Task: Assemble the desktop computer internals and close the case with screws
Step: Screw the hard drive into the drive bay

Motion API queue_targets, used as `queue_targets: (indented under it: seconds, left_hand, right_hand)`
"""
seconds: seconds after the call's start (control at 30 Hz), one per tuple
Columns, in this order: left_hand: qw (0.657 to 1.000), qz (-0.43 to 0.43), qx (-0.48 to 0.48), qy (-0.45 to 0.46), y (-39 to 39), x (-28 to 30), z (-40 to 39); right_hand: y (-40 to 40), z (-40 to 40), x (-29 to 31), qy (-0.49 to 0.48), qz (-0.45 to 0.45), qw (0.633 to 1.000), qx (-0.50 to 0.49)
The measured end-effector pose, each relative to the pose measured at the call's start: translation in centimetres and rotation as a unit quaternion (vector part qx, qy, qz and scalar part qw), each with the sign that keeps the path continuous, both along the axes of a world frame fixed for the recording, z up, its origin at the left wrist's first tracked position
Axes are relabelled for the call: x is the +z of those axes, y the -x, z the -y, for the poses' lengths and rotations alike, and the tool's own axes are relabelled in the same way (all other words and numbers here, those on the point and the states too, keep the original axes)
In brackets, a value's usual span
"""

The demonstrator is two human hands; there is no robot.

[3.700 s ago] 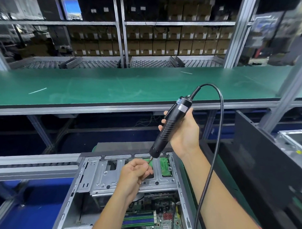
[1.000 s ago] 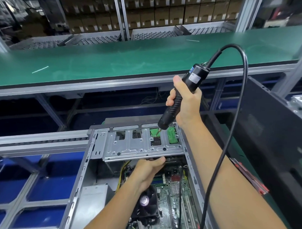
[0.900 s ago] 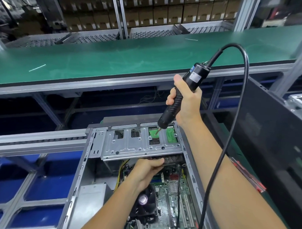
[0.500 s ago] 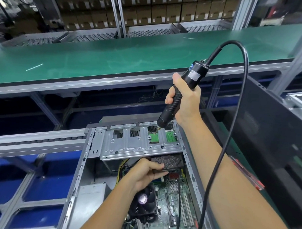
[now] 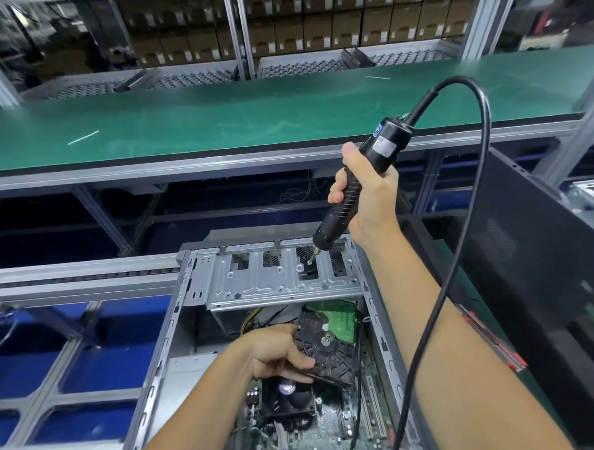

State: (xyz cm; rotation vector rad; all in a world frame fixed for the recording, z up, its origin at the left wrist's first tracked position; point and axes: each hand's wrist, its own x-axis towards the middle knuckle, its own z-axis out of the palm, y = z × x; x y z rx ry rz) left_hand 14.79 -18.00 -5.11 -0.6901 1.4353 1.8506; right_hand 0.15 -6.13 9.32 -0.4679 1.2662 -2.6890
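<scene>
An open grey computer case point(image 5: 180, 308) lies in front of me, its motherboard point(image 5: 335, 424) and black CPU fan point(image 5: 288, 398) exposed. My left hand point(image 5: 277, 355) grips a hard drive point(image 5: 331, 349), black underside and green circuit board up, which sticks out from under the silver drive bay bracket point(image 5: 273, 281). My right hand point(image 5: 367, 197) holds a black electric screwdriver point(image 5: 361, 183) tilted, its bit just above a cutout in the bracket. Its black cable point(image 5: 471, 210) loops over my right forearm.
A green conveyor surface point(image 5: 259, 119) runs across behind the case, with shelves of brown cartons point(image 5: 295, 29) beyond. A black case panel point(image 5: 530, 253) stands at the right. Blue bins point(image 5: 91, 379) lie under a metal frame at the left.
My left hand has drawn the hard drive back out from under the bracket towards me; the bracket's cutouts no longer show green board. The screwdriver has stayed above the bracket.
</scene>
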Motion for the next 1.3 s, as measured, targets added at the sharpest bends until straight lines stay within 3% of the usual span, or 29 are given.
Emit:
queue_targets:
  seconds: [0.37, 0.6, 0.97, 1.17, 1.3]
  left_hand:
    - [0.992, -0.055, -0.047, 0.108, -2.7, 1.6, 2.5]
    - [0.958, -0.120, -0.133, 0.225, -3.9, 4.8, 4.1]
    - [0.930, -0.232, 0.032, 0.282, -1.4, 8.4, 6.3]
    - [0.925, -0.249, 0.137, 0.253, 2.1, 7.7, 6.4]
    - [0.872, -0.272, 0.082, 0.400, 5.4, 7.1, 6.7]
  right_hand:
    - [-1.5, -0.3, 0.5, 0.005, -0.006, 1.000, 0.011]
    - [-2.3, 0.0, 1.1, 0.021, -0.010, 0.999, 0.023]
    - [-2.4, -0.6, 1.9, 0.022, -0.016, 0.999, 0.022]
    - [-1.3, -1.4, 1.8, 0.023, -0.005, 1.000, 0.016]
    - [-0.4, -1.5, 1.4, 0.021, 0.000, 1.000, 0.018]
